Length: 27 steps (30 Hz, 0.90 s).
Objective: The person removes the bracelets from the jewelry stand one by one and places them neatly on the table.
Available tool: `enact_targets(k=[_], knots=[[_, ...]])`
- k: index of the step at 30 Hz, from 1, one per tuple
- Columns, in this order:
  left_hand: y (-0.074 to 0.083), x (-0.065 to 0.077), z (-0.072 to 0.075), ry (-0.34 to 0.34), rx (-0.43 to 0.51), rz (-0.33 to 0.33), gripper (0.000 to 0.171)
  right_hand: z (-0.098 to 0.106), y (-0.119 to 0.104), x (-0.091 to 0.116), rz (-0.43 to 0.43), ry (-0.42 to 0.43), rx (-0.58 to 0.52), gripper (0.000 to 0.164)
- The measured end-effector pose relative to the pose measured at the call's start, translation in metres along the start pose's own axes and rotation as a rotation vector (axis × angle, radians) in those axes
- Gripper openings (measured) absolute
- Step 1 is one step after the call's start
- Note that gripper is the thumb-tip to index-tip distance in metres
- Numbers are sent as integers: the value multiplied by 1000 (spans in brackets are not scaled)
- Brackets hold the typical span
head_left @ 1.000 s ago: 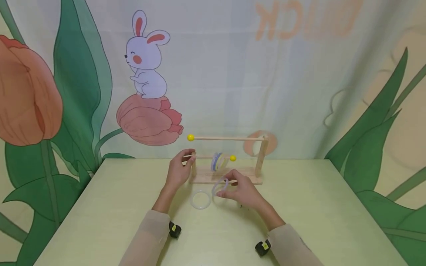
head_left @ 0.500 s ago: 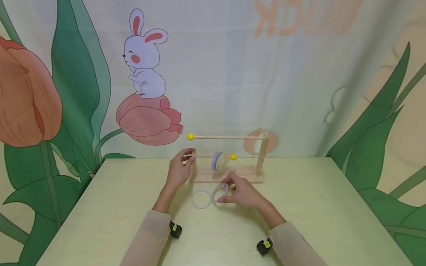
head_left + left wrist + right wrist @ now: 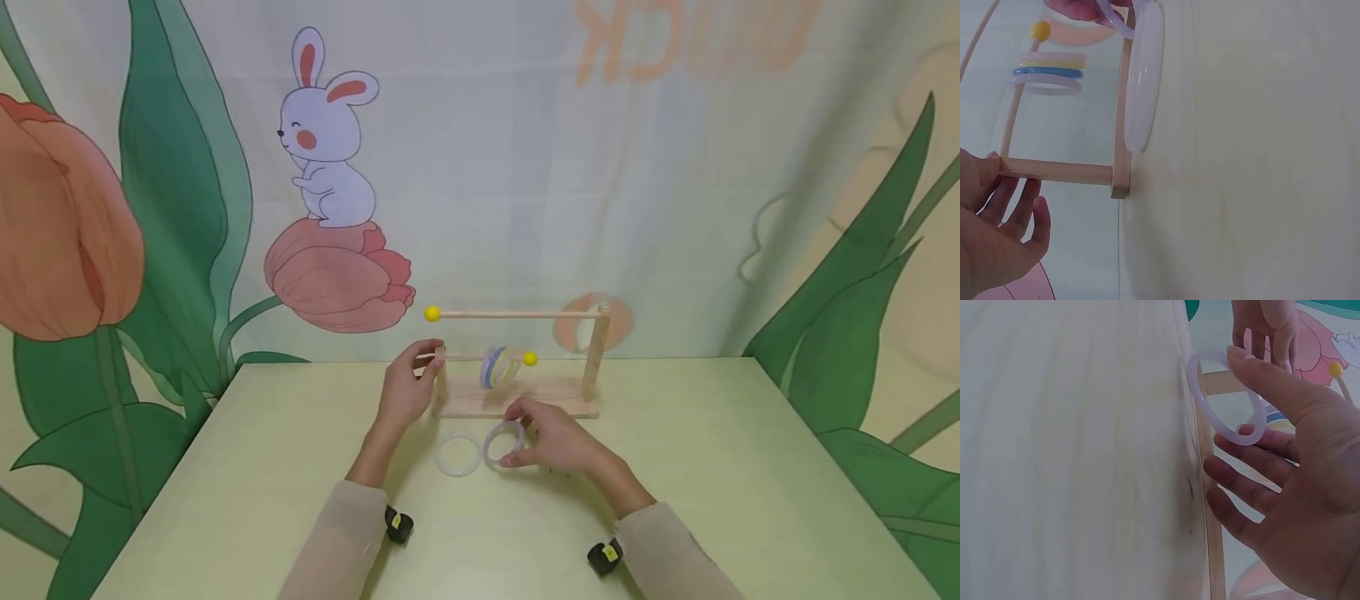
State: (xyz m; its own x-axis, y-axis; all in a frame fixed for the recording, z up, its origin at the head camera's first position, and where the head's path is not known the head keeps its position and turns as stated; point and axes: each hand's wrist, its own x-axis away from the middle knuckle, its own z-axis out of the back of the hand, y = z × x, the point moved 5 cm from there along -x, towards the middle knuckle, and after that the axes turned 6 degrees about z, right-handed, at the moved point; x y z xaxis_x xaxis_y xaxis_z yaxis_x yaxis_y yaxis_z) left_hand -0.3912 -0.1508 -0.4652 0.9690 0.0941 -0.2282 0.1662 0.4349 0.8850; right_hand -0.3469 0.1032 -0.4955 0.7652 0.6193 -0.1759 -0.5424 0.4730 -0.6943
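Over the last second the right hand (image 3: 553,435) has drawn a little toward the near side of the table (image 3: 300,475), and the held lilac ring (image 3: 1209,414) has come with it, turning flatter to the head camera. It is now almost level with the loose whitish ring (image 3: 1146,81), which lies on the tabletop to its left, just beside it; whether the two touch, I cannot tell, nor whether the held one meets the table. The right thumb and fingertips pinch this ring at opposite sides, the lower fingers spread away from it. The left hand (image 3: 407,388) has stayed where it was, gripping the upper end of the short post (image 3: 1060,170) at the left of the wooden stand, with thumb and fingers on either side. Right at that grip the lower dowel (image 3: 1012,122) starts, carrying at least a lilac, a blue (image 3: 1047,73), a yellow and a pale pink ring, unchanged, short of its yellow ball (image 3: 530,359); the upper dowel (image 3: 510,315) has none. For the work in hand, the shift seems to leave the count as it was: the held ring is off both dowels, near the front edge of the base (image 3: 472,408) and, in my judgement, farther from either ball tip.
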Motion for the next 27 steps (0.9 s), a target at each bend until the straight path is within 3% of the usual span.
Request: enact_targets(k=[27], knots=[[3,0,0,-2,-16,-41,31,-3,-3,2,6,-78,110,68]])
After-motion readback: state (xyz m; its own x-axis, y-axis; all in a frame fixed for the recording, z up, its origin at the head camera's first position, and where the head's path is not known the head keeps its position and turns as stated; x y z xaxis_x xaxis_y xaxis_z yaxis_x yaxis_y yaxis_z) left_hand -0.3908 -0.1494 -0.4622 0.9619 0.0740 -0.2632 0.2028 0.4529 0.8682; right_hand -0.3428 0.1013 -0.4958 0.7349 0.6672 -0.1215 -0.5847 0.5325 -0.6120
